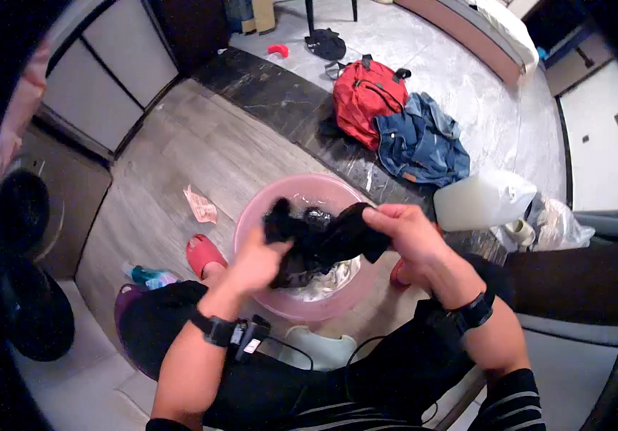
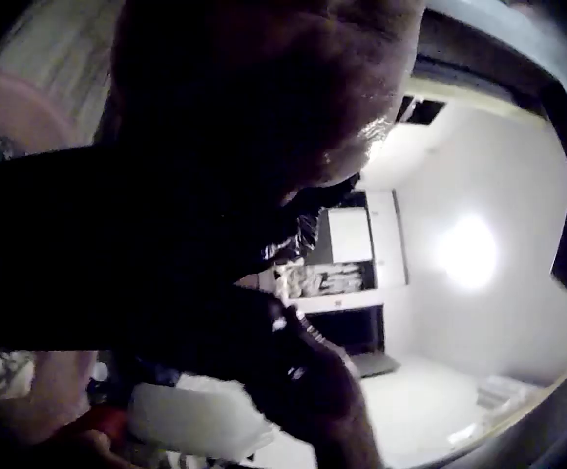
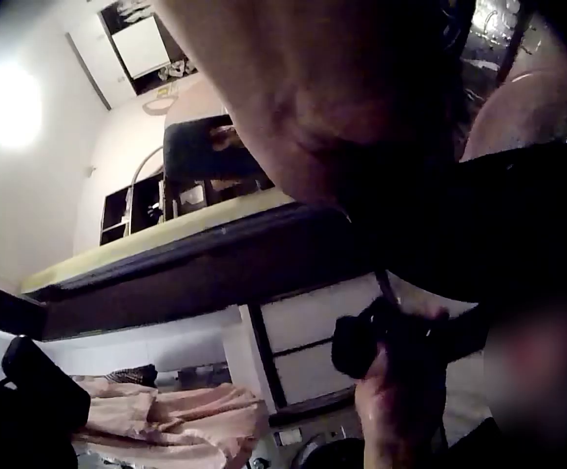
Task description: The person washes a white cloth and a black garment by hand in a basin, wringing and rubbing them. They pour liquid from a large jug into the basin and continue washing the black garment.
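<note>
A wet-looking black cloth [image 1: 341,233] is stretched between both hands above a pink basin [image 1: 251,197]. My left hand [image 1: 255,262] grips its left end, where a dark bunch sticks up past the fingers. At the other end, my right hand [image 1: 413,233] pinches the cloth between thumb and fingers. Below it, the basin holds water and a pale, crumpled cloth [image 1: 323,284]. In the left wrist view the black cloth [image 2: 59,254] crosses as a broad dark band. The right wrist view shows the left hand [image 3: 396,405] gripping a bunched part.
A red backpack [image 1: 370,100] and blue denim garment [image 1: 424,140] lie beyond the basin. Right of it stands a whitish plastic jug [image 1: 485,201], beside a clear plastic bag [image 1: 560,223]. A pinkish paper scrap [image 1: 201,206] lies on the wooden floor, near a red slipper [image 1: 205,255].
</note>
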Demonstrator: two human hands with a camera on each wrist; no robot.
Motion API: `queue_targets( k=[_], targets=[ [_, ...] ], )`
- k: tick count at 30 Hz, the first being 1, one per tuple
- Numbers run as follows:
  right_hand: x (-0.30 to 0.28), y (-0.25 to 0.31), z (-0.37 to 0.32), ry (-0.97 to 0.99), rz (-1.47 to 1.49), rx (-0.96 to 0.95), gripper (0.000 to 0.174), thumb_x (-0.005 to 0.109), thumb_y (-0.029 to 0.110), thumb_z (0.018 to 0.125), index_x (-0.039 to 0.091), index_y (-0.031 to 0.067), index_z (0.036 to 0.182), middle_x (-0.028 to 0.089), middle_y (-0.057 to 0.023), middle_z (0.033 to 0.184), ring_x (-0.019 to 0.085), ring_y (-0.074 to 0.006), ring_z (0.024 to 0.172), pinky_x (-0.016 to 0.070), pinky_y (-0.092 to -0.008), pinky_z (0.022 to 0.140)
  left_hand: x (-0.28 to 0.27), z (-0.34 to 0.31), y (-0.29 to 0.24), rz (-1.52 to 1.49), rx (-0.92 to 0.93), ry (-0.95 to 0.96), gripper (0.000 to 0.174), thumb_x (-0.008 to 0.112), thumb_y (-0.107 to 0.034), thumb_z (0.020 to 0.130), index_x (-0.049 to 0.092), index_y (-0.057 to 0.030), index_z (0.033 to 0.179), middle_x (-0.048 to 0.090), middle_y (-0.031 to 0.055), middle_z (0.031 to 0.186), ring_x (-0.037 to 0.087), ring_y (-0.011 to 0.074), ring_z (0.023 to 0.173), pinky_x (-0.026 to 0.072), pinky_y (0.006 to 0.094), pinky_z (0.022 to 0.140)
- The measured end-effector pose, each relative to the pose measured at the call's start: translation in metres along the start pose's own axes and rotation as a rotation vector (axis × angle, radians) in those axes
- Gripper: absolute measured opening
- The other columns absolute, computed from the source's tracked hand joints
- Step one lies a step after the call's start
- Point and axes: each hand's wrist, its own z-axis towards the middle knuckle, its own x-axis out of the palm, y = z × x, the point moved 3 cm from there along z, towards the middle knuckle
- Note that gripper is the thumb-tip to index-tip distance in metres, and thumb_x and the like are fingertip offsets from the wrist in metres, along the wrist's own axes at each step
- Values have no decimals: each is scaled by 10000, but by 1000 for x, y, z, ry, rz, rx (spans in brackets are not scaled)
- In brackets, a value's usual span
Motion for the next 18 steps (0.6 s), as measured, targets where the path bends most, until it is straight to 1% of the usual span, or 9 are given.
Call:
queue_targets(
  k=[1,3,5,6,10,12,15,16,18],
  targets=[
    [-9,0,4,-8,-25,-45,256,593,197,912,674,-32,993,679,-40,853,611,-114,744,493,-268,706,-2,-1,4,-408,-168,-190,228,584,-142,892,595,46,1021,650,125,854,621,214,796,493,338,748],
    [-20,3,8,-23,-112,-74,269,608,231,903,698,-21,924,674,-28,803,583,-94,701,467,-253,642,-22,-1,2,-611,-278,-157,216,563,-226,919,567,-39,1025,601,38,811,573,173,694,490,329,703],
    [-23,3,10,-58,-207,-65,274,611,240,899,705,-17,901,669,-21,784,574,-90,682,460,-250,623,-33,4,8,-755,-175,-219,236,525,-293,934,561,-60,953,494,-12,660,454,113,541,427,280,581],
    [-22,-1,14,-48,-199,-86,289,616,246,891,704,-28,873,663,-12,761,568,-91,668,459,-251,617,-34,4,6,-734,-181,-251,242,521,-302,935,561,-67,971,453,-19,642,380,88,503,379,246,516],
    [-17,-9,12,-48,-270,-102,318,616,283,879,699,-24,895,661,-25,741,570,-100,659,464,-269,618,-25,1,-6,-769,-229,-178,196,494,-293,948,546,-104,960,397,-37,603,318,68,461,285,230,442],
    [-16,-8,11,-72,-396,-101,323,613,295,872,696,-16,896,656,-39,724,569,-109,646,466,-284,616,-20,3,-10,-737,-232,-172,195,482,-293,954,538,-107,946,380,-37,592,307,68,451,280,231,442],
    [-9,-13,11,-13,-461,-134,319,594,302,870,690,-3,874,642,-64,695,568,-128,625,466,-307,607,-16,5,-12,-748,-211,-135,210,459,-307,963,525,-111,926,377,-31,590,319,77,462,288,230,453],
    [-4,-18,13,4,-445,-163,307,579,297,864,681,9,838,638,-85,686,581,-161,631,472,-342,621,-14,6,-11,-762,-202,-119,218,451,-314,966,520,-113,919,380,-28,592,328,81,470,293,229,459],
    [5,-20,14,54,-516,-191,314,580,311,856,679,14,831,642,-97,694,598,-193,658,478,-362,652,-5,8,-11,-884,-223,-52,305,430,-379,975,520,-94,918,407,-3,623,378,111,518,326,245,503]
  ],
)
